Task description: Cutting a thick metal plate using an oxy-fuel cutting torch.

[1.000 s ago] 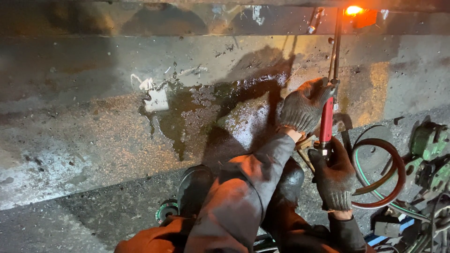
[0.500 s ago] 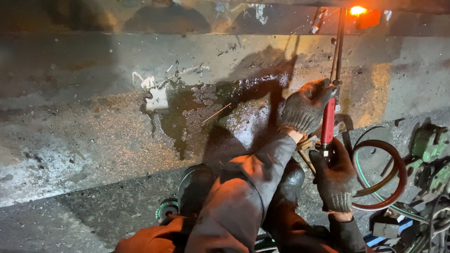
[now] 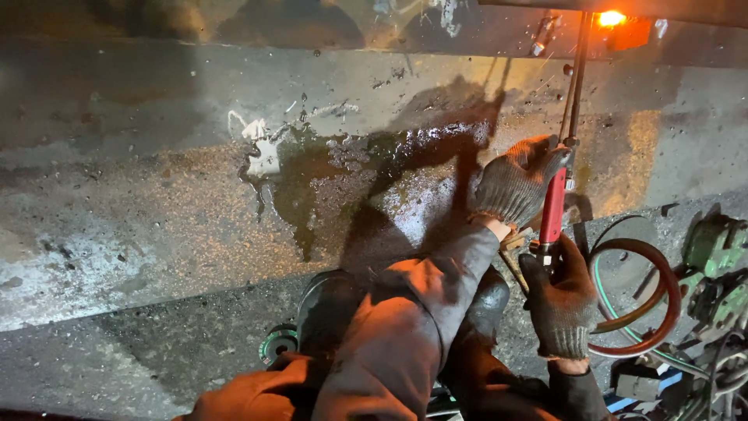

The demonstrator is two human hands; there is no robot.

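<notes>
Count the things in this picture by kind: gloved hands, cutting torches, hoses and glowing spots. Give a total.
Gloved hands: 2 (left hand, right hand)
Cutting torch: 1
Hoses: 2 (red hose, green hose)
Glowing spot: 1
Total: 6

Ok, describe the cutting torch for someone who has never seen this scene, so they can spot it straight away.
Start at the orange glow at the top right, under the long grey steel face. A thin dark tube runs straight down from it to the cutting torch, held by the gloved left hand above and the gloved right hand below. Its straight red handle sets it apart from the coiled red and green hoses beside it.
</notes>
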